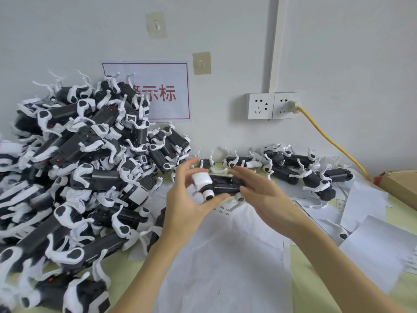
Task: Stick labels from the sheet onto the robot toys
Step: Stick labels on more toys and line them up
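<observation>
A black-and-white robot toy (222, 185) is held above the table between both hands, lying on its side with its white head to the left. My left hand (188, 199) pinches the head end between thumb and fingers. My right hand (264, 195) holds the body's right end, its fingers stretched over the top. A label sheet (225, 211) with small printed labels lies just below the toy, partly hidden by my hands.
A big heap of robot toys (79, 177) fills the left side. A row of robot toys (293, 168) lies along the wall at right. Loose white backing sheets (372, 245) cover the table. A cardboard box (401, 184) sits far right, a yellow cable (327, 136) hangs from the socket.
</observation>
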The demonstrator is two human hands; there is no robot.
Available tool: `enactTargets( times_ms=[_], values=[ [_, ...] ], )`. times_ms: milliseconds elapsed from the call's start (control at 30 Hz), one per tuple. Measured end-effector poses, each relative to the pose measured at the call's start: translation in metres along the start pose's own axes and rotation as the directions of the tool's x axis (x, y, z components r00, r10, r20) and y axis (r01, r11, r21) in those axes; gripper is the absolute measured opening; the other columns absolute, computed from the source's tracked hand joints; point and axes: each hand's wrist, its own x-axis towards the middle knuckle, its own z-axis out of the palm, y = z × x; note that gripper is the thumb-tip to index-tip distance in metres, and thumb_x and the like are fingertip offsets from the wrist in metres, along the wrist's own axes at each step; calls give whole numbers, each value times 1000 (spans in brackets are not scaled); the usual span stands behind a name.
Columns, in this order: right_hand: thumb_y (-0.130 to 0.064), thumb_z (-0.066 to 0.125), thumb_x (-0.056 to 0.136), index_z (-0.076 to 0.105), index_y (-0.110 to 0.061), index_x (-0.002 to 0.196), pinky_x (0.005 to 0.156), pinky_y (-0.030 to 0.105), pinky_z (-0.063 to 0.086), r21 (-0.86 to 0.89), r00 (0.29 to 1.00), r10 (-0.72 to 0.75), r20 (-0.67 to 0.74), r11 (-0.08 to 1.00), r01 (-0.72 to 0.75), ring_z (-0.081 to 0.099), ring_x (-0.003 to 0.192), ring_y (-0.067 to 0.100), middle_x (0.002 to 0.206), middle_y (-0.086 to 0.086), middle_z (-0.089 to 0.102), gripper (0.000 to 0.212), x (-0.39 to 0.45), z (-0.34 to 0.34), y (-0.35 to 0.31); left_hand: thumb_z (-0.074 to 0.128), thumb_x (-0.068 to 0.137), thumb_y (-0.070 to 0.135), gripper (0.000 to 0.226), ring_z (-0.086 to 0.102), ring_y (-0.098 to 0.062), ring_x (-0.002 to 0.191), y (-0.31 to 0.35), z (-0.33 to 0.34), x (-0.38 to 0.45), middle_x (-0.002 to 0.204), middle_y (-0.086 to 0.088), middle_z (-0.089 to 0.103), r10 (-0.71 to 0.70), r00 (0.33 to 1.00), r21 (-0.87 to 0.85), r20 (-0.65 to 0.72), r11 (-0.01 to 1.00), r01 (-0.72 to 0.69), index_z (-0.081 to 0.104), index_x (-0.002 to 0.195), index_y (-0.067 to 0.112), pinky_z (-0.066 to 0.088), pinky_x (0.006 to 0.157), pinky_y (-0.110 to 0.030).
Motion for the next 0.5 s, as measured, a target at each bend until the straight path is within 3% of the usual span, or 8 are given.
enactTargets(
  times_ms=[100,200,267,367,433,500],
  values=[
    [10,43,106,53,-22,150,120,48,40,-50,999,42,-33,998,-44,55,139,14,148,-6,61,55,1,17,17,93,70,51,72,63,-5,112,1,9,-5,117,7,70,225,972,218,-68,954,-206,69,126,13,45,93,-10],
    [21,35,97,60,-14,143,115,52,47,15,995,84,-50,996,-84,61,133,23,142,5,65,63,2,32,28,86,75,57,66,63,-16,108,-1,18,-10,112,1,68,338,939,347,-66,890,-296,74,116,8,54,91,-25],
    [24,32,93,63,-12,139,112,52,49,49,994,81,-76,996,-78,64,129,26,138,8,68,66,2,32,28,82,80,60,63,62,-21,112,-2,21,-12,115,3,66,315,948,328,-50,902,-282,74,118,11,56,93,-35],
    [19,31,100,64,-15,137,109,45,52,88,992,68,-106,994,-59,64,129,24,136,5,69,60,2,29,23,57,99,61,53,59,-20,119,1,22,-14,122,11,59,220,975,205,2,955,-216,72,127,19,52,99,-40],
    [15,30,105,65,-18,137,108,40,52,128,990,78,-118,990,-63,64,129,23,135,3,70,57,3,25,21,46,107,47,41,59,-20,123,4,21,-13,125,10,61,130,992,64,6,989,-130,73,127,24,53,99,-35],
    [9,34,108,65,-20,137,110,42,48,142,990,77,-120,988,-60,64,127,26,135,5,70,51,3,20,18,42,108,43,37,63,-9,122,10,18,-10,123,8,68,-6,1000,-109,-24,994,3,75,116,29,52,95,-24]
  ],
)
